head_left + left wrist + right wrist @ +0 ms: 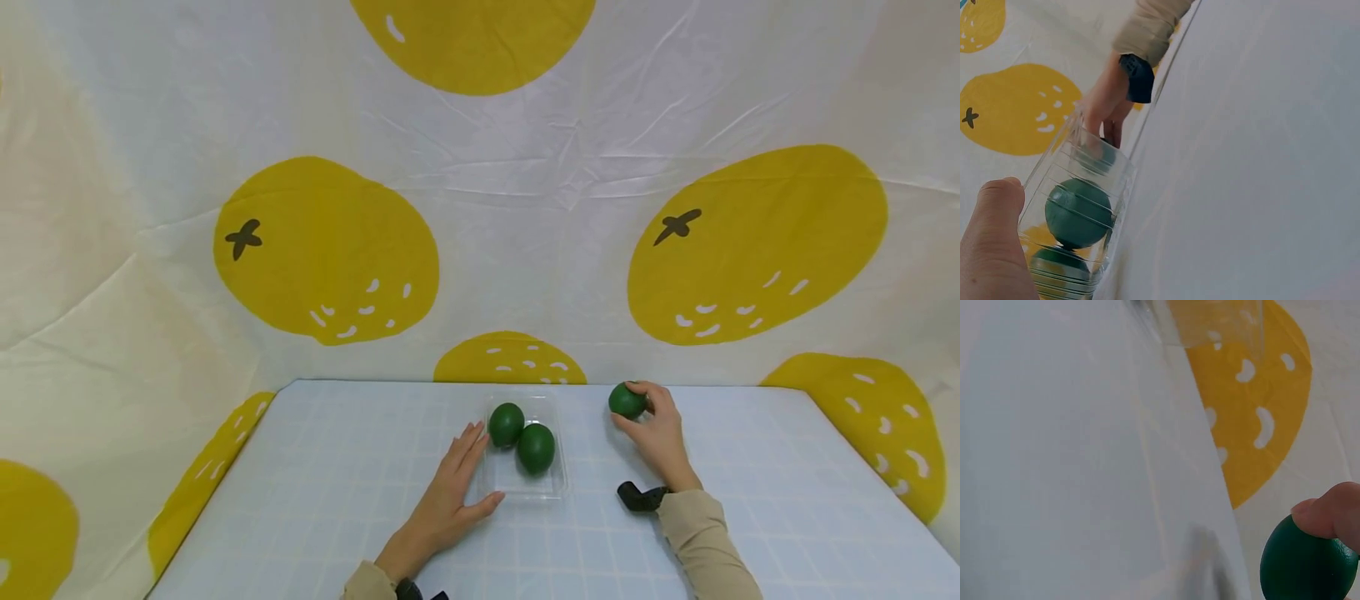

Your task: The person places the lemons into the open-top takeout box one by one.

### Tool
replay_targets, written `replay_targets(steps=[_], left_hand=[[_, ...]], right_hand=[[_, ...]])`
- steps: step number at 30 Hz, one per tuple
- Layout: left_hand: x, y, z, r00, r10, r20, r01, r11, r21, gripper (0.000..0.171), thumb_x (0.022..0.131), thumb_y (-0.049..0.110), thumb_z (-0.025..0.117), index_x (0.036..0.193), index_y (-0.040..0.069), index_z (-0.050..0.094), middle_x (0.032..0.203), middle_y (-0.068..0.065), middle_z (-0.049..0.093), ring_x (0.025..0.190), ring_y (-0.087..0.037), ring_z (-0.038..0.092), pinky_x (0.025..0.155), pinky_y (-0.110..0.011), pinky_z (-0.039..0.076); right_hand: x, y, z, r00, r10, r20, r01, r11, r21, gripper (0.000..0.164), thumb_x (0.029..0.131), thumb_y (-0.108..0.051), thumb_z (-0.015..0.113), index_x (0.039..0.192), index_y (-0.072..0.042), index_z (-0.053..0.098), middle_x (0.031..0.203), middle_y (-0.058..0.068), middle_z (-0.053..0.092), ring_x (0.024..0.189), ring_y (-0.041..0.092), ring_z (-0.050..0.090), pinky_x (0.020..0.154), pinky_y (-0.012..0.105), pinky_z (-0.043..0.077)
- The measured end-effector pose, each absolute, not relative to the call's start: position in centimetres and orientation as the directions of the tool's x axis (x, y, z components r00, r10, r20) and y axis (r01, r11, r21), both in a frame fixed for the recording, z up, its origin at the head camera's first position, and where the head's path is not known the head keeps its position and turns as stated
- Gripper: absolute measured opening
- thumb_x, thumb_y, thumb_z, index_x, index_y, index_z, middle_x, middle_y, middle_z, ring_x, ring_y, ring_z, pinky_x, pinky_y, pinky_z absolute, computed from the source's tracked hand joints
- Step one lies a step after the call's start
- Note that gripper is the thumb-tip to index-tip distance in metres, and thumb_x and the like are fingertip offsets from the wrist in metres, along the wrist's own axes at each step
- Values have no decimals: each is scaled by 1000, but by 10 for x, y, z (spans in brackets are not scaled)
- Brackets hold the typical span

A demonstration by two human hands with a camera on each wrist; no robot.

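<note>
My right hand (663,437) pinches a smooth, dark green egg-shaped ball (627,402) between thumb and fingers, at the far side of the table. In the right wrist view a fingertip presses on the top of this green ball (1307,562). A clear plastic box (525,487) lies to its left, with two more green egg-shaped balls (536,449) inside, side by side. My left hand (446,492) is at the left side of the box, its fingers stretched along the wall and its thumb by the near corner. Ribbed clear walls of the box (1119,181) show in the left wrist view.
A pale blue checked cloth covers the table (315,492). Behind it hangs a white curtain (525,250) printed with large yellow fruit. A black wrist camera (641,497) sits on the right wrist, near the cloth.
</note>
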State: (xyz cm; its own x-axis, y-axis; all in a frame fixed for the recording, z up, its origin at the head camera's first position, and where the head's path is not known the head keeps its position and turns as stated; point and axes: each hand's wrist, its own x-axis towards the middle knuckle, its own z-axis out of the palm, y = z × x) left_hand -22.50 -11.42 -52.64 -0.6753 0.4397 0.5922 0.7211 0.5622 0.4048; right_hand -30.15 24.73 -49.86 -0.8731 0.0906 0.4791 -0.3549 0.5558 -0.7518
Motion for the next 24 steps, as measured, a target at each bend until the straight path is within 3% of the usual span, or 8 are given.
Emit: replay_targets(steps=[10, 12, 18, 24], left_hand=[[-226, -113, -526, -664, 440, 604, 730, 554, 400, 77, 95, 45, 63, 150, -1, 36, 158, -20, 30, 146, -37, 26, 120, -47, 20], [-225, -113, -526, -664, 441, 604, 731, 553, 400, 77, 95, 45, 62, 150, -1, 36, 159, -19, 29, 146, -37, 26, 121, -45, 19], [-224, -114, -525, -667, 441, 601, 729, 553, 403, 76, 95, 45, 63, 150, -2, 37, 162, -12, 24, 146, -37, 26, 122, -42, 16], [-224, -115, -525, -670, 443, 595, 726, 556, 404, 76, 95, 44, 63, 150, -1, 36, 160, -17, 27, 146, -37, 26, 122, -42, 16]], right_hand=[[-299, 230, -474, -842, 48, 538, -437, 524, -731, 51, 76, 0, 83, 122, 1, 61, 131, 20, 50, 116, 35, 49, 93, 57, 44], [-298, 226, -469, -843, 46, 536, -439, 518, -734, 52, 75, 0, 83, 123, -1, 61, 131, 19, 50, 115, 33, 50, 95, 51, 45], [-286, 207, -446, -846, 20, 532, -456, 489, -744, 54, 76, -1, 84, 125, -3, 62, 132, 14, 53, 115, 24, 52, 92, 18, 43], [-262, 180, -410, -840, -46, 541, -506, 427, -749, 52, 75, 5, 82, 123, 6, 60, 130, 22, 53, 113, 31, 54, 92, 18, 47]])
